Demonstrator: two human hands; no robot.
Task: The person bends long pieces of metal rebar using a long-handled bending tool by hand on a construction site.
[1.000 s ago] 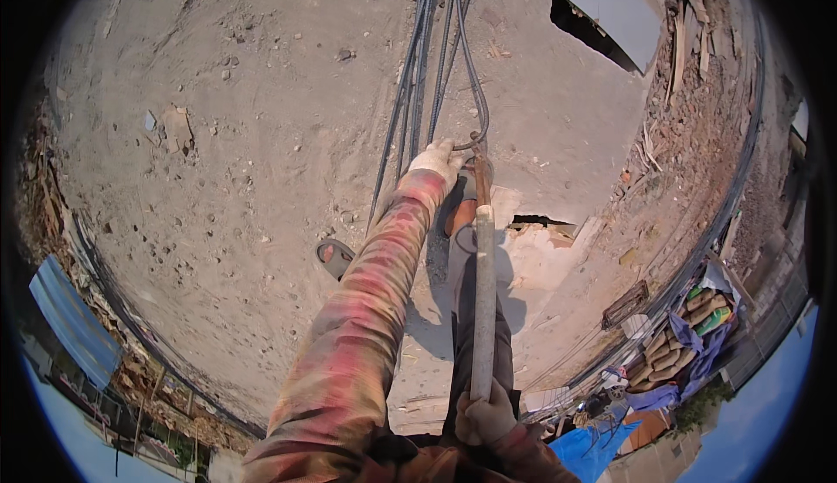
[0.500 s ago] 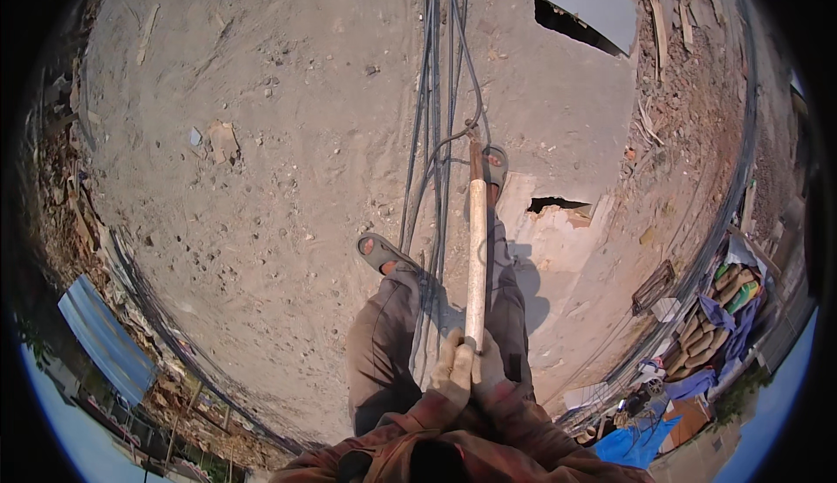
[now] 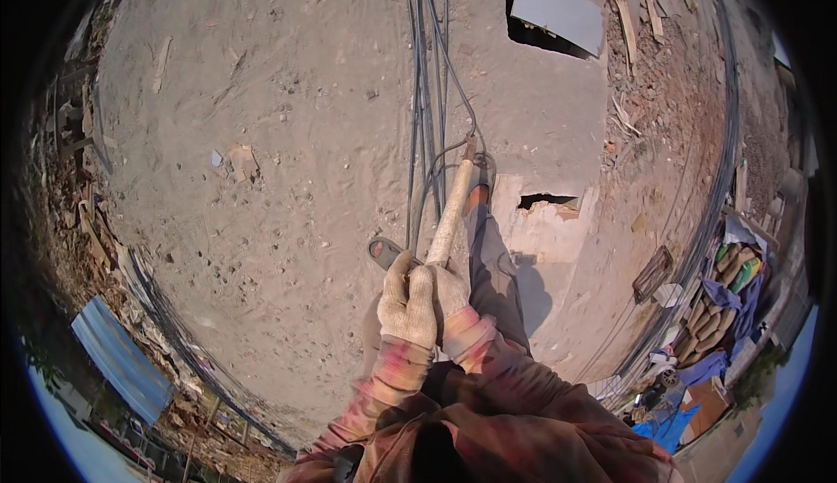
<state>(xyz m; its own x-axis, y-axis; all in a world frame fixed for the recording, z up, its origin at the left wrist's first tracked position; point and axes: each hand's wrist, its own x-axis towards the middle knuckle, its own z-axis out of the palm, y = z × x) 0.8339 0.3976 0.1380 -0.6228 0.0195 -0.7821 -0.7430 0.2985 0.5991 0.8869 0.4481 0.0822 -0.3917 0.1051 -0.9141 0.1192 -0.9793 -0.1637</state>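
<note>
A long pale pole-handled tool (image 3: 452,208) slants away from me, with a brownish metal head (image 3: 470,146) at its far end. That head meets a bent dark rod, beside my right foot; how it grips the rod is too small to tell. Both gloved hands are closed round the near end of the handle: my left hand (image 3: 408,304) and, beside it, my right hand (image 3: 451,289). Several long thin dark rods (image 3: 421,73), which look like steel rebar, lie along the ground, running away from me between my feet.
My feet are in grey clogs (image 3: 385,252). A grey sheet (image 3: 560,8) partly covers a dark hole at the far right, and a ragged hole (image 3: 547,200) is nearer. Rubble, wood scraps (image 3: 628,25) and a pile of sacks (image 3: 704,330) lie right; blue corrugated metal (image 3: 122,359) stands left.
My hands have moved forward and left with the handle's near end, so the tool now slants instead of running nearly straight. Its head stays at the bent rod by my right foot.
</note>
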